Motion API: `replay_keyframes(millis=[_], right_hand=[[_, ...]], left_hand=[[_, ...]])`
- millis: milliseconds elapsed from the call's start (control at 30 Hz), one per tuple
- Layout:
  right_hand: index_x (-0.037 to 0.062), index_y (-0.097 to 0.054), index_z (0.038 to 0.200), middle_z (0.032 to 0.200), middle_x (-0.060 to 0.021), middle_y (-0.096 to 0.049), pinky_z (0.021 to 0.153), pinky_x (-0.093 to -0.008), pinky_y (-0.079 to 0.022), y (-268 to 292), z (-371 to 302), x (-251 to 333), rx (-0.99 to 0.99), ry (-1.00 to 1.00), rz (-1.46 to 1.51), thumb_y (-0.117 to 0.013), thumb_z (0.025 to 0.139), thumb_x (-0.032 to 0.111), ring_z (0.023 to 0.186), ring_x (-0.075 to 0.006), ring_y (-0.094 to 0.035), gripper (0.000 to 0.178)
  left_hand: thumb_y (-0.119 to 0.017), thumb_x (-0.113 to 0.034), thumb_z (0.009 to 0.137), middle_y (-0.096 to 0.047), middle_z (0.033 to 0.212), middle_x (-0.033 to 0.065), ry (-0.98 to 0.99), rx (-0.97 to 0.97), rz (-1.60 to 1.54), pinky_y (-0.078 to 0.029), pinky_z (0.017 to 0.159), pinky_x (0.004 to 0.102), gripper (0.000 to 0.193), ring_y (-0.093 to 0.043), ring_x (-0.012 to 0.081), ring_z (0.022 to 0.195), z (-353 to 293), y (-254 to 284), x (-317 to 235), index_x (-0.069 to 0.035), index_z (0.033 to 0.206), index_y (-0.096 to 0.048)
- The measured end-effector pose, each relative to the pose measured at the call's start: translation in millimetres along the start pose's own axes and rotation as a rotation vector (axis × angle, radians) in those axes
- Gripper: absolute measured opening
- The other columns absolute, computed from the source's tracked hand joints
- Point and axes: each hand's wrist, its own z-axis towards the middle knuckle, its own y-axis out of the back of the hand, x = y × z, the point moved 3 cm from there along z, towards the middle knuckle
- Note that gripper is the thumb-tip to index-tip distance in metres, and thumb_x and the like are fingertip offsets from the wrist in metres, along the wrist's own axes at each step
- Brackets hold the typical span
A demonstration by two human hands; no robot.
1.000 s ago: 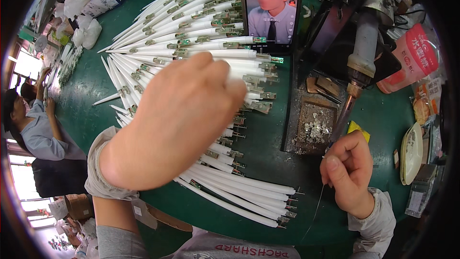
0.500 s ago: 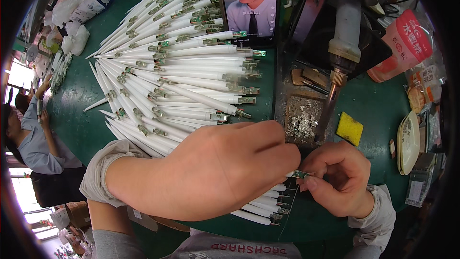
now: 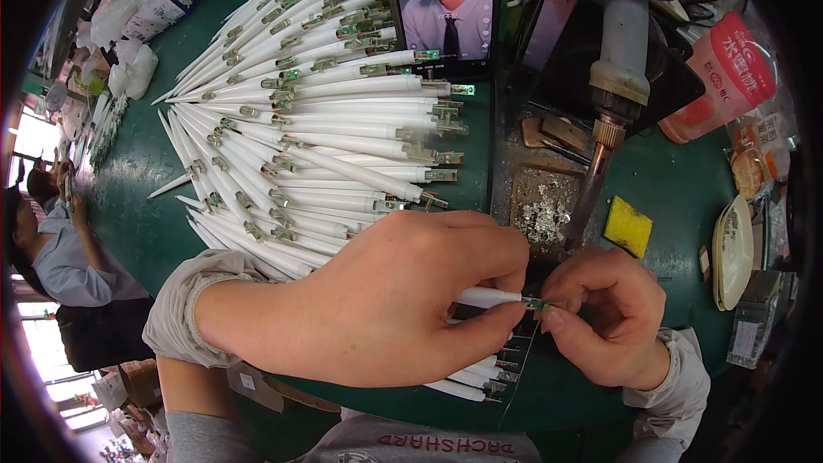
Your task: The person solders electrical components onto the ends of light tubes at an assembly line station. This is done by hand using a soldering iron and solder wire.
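Note:
My left hand [image 3: 403, 291], reaching in from the left, has its thumb and fingers closed round a white tapered plastic stick [image 3: 487, 297]. A small green circuit board [image 3: 533, 303] juts from the stick's right end. At that board's outer end, the thumb and forefinger of my right hand [image 3: 607, 317] are pinched together; any fine wire between them is too small to make out. Below my left hand lie several similar white sticks [image 3: 459, 389], partly covered by it. Beyond my hands is a large fanned pile of white sticks [image 3: 343, 133] with boards at their ends.
A soldering iron [image 3: 619, 77] points down beside a tray of solder scraps [image 3: 519, 184]. Right of it are a yellow sponge [image 3: 627, 227], a pink cup [image 3: 724, 77] and a pale dish [image 3: 731, 253]. A phone [image 3: 446, 21] stands behind. Another person [image 3: 73, 249] sits far left.
My left hand has turned and its fingers have shifted, so the stick's white body now shows between them. My right hand stays nearly in place at the board's end.

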Motion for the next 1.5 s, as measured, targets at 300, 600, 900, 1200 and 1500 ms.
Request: replay_keyframes(millis=[300,600,900,1200,1500], right_hand=[[-0.0004,-0.063,0.087,0.072,-0.0067,-0.061,0.045,-0.0224,-0.043,1.2,4.0,10.5,-0.062,0.21,-0.245,-0.07,0.069,-0.007,0.051,-0.0097,-0.054,0.021],[-0.0003,-0.065,0.093,0.075,-0.0073,-0.059,0.045,-0.0256,-0.045,-1.7,2.1,13.3,-0.017,0.438,-0.544,-0.07,0.06,-0.007,0.055,-0.0179,-0.056,0.034],[-0.0002,-0.065,0.09,0.074,-0.008,-0.059,0.047,-0.0273,-0.047,-1.4,0.3,13.3,0.021,0.366,-0.474,-0.069,0.062,-0.005,0.054,-0.0181,-0.057,0.028],[-0.0007,-0.065,0.093,0.074,-0.0086,-0.059,0.047,-0.0267,-0.047,-0.1,1.0,13.1,-0.016,0.336,-0.488,-0.068,0.065,-0.005,0.055,-0.0186,-0.058,0.029],[-0.0023,-0.066,0.098,0.075,-0.007,-0.057,0.044,-0.0247,-0.044,-4.6,-0.7,11.0,0.003,0.488,-0.614,-0.067,0.058,-0.003,0.055,-0.0162,-0.054,0.039]], left_hand=[[-0.071,-0.006,0.075,-0.059,0.072,0.0057,0.003,-0.048,0.028,-0.043,0.051,0.0276,0.011,-0.056,0.0168,0.062,0.4,0.4,1.7,-0.001,0.083,-0.064],[-0.072,-0.005,0.075,-0.058,0.069,0.0051,0.036,-0.068,0.033,-0.041,0.049,0.0259,0.013,-0.053,0.012,0.056,1.3,1.7,1.1,-0.002,0.083,-0.062],[-0.071,-0.006,0.078,-0.057,0.068,0.0048,0.043,-0.081,0.03,-0.042,0.05,0.0242,0.012,-0.052,0.0091,0.058,1.2,1.4,3.5,-0.001,0.084,-0.062],[-0.07,-0.007,0.079,-0.057,0.069,0.005,0.077,-0.088,-0.018,-0.041,0.05,0.0241,0.011,-0.051,0.0089,0.058,0.8,2.1,4.4,0.0,0.084,-0.062],[-0.069,-0.004,0.078,-0.057,0.069,0.0062,0.028,-0.097,-0.019,-0.042,0.052,0.0263,0.009,-0.052,0.0138,0.058,1.1,0.8,5.1,-0.001,0.082,-0.061]])
